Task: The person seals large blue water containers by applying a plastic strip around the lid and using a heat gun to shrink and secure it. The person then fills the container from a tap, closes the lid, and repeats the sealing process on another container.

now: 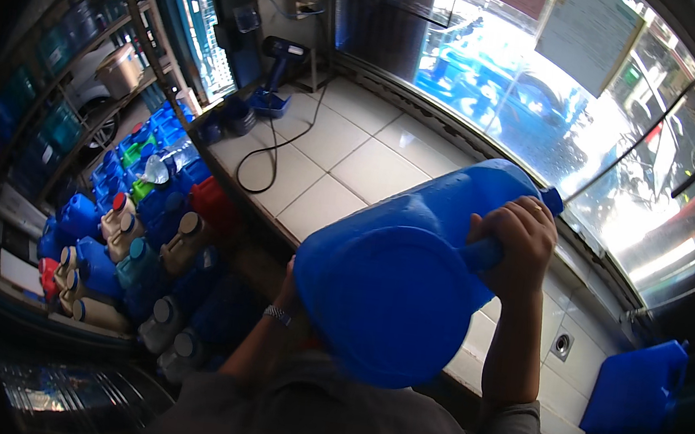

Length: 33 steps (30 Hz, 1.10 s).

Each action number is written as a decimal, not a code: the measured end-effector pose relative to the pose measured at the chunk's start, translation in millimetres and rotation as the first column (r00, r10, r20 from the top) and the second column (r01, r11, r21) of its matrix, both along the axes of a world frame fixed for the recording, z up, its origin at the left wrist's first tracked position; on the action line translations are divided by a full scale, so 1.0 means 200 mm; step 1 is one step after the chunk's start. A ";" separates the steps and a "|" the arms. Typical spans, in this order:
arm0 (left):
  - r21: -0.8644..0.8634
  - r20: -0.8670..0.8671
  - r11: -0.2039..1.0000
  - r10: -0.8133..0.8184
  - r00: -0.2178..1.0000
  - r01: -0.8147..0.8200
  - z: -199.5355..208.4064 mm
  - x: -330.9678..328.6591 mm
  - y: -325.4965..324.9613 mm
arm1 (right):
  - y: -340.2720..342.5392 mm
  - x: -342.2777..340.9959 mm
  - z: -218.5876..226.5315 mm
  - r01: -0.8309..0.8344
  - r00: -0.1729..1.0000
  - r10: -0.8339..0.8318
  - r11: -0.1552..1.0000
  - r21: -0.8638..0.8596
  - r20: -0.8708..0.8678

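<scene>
A large blue plastic water jug is tilted in front of me, its wide round blue lid facing me. My right hand is closed round the jug's handle, with a ring on one finger. A small blue spout cap sticks out beyond that hand. Against the jug's left side rests my left hand, mostly hidden by the jug, with a metal band on the wrist. The jug is held over a white tiled counter.
A dark heat gun stands in a blue holder on the counter, its black cable looped. Many jugs crowd the floor at left. A blue container and a drain are at right. A bent metal pipe rises by the window.
</scene>
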<state>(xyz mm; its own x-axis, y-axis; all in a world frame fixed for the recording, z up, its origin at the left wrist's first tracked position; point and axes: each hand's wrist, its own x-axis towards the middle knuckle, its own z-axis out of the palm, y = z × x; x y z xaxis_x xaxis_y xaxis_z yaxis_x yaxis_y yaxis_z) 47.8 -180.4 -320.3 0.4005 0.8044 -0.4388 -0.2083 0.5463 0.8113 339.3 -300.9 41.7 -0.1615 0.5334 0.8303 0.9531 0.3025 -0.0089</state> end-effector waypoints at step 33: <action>0.498 -0.855 0.530 0.430 0.289 0.686 0.75 -0.41 2.93 | 0.86 0.19 -0.34 0.522 0.746 -0.521 0.844 -0.120 -0.415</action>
<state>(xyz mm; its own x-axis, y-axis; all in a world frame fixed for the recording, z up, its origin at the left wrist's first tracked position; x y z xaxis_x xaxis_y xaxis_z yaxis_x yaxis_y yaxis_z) -34.2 405.5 -170.7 0.3751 0.9191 0.1205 0.8561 -0.3934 0.3353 377.6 -129.4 -25.8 0.5009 0.4292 0.7516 0.8654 -0.2398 -0.4399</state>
